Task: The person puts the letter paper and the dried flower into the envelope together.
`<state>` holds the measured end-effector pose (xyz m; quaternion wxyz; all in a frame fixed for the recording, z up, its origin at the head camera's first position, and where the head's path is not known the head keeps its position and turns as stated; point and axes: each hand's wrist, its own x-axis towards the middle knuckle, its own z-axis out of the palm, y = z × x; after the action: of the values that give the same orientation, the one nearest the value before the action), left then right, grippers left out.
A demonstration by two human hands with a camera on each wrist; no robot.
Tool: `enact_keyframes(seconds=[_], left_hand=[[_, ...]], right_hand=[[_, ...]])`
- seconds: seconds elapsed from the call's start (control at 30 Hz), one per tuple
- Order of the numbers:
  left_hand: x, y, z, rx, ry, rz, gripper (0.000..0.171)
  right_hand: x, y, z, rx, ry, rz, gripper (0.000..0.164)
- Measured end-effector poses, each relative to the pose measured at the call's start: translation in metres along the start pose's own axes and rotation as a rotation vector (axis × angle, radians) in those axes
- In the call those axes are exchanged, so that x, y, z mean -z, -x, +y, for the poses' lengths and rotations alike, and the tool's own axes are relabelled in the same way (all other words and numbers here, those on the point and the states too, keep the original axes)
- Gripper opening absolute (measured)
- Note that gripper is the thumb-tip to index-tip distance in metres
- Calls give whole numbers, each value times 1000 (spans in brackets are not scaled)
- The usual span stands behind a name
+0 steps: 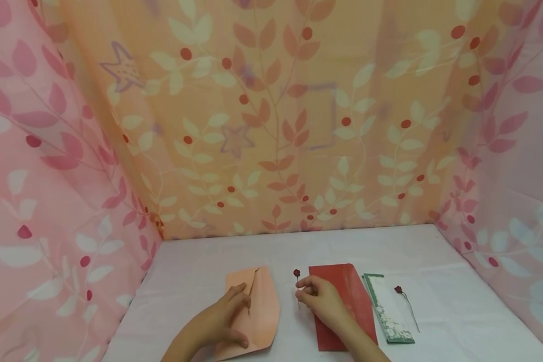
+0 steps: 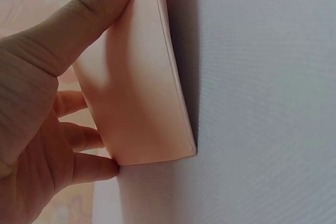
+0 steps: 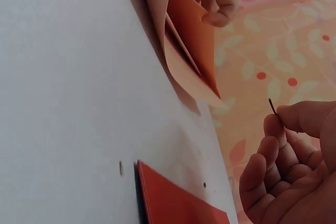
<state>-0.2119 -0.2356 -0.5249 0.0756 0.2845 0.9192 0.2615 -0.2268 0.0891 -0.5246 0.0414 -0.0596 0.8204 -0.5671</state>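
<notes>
Nearest me, my left hand (image 1: 219, 317) grips the peach envelope (image 1: 267, 319) toward the left edge of the surface (image 1: 199, 259), its mouth already gaping, while my right hand (image 1: 323, 299) pinches a small rose (image 1: 296, 273) outside it, another rose (image 1: 398, 289) unheld.

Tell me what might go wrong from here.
The held flower, pinched by its thin stem in the right hand, might bend or snap. It could snag on the gaping peach envelope if brought there. The right forearm, crossing over the red envelope, may nudge it.
</notes>
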Motion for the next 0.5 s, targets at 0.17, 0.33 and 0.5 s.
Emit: enact_keyframes(seconds=[0.17, 0.33, 0.5], left_hand=[[-1, -2, 2, 0, 13, -8, 67], [-2, -2, 1, 0, -15, 0, 68], [-1, -4, 0, 19, -32, -2, 69]], right_hand=[[-7, -4, -4, 6, -67, -28, 34], [-16, -9, -9, 23, -114, -43, 35], [-24, -13, -13, 27, -147, -53, 35]])
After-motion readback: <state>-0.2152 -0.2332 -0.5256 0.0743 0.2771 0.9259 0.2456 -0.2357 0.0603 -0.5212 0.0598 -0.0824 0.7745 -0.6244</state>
